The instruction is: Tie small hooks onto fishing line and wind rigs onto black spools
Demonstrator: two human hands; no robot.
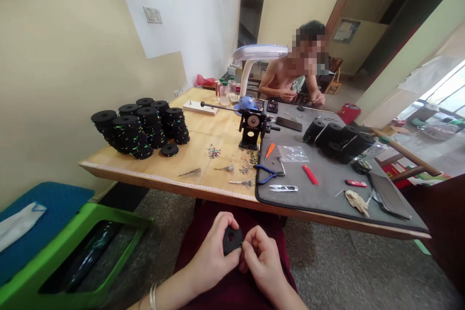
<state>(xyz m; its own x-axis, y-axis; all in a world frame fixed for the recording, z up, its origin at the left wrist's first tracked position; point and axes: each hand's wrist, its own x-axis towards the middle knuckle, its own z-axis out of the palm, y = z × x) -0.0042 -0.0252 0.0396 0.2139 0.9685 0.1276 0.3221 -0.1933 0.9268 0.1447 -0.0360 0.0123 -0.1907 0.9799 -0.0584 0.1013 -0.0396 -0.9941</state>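
Over my lap, my left hand [210,257] grips a round black foam spool [235,244] with a hole through its middle. Fingers and thumb curl around its rim. Right beside it, my right hand [264,257] has thumb and forefinger pinched together at the spool's edge. What lies in that pinch is too small to make out. Several stacks of similar black spools [128,131] with coloured bits around their sides stand on the left of the wooden table [196,140]. A single spool [169,149] lies in front of them.
A black hand-cranked winder [251,128] stands mid-table. Blue-handled pliers [267,174], thread snips [283,188], a red tool [310,174] and more black spools [331,134] lie on the grey mat [327,198]. Across the table sits another person [286,75]; a green stool [90,227] is at left.
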